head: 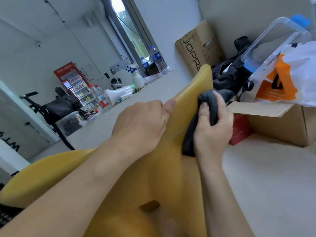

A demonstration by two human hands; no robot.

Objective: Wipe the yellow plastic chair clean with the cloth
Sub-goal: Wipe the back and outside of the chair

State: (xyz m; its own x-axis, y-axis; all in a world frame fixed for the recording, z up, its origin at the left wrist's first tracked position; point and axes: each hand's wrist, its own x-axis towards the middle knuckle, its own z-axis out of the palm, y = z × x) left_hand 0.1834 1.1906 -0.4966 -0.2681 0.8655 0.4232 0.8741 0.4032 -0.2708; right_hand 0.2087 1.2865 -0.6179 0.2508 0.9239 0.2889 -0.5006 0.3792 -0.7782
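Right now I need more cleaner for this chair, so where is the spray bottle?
The white spray bottle stands on the ledge upper left of centre in the head view, below the window, beside two water bottles.

Chair [191,93] smooth yellow plastic, slight sheen; cloth [207,106] dark, matt, soft.

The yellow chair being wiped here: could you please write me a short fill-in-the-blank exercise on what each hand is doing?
1. The right hand grips a dark grey ____ against the yellow chair.
2. The ____ hand grips the edge of the chair's backrest and holds no cloth.
3. On the cardboard box to the right lies a white and ____ plastic bag.
4. On the ledge behind stands a white spray ____ with a blue trigger.

Missing words: cloth; left; orange; bottle
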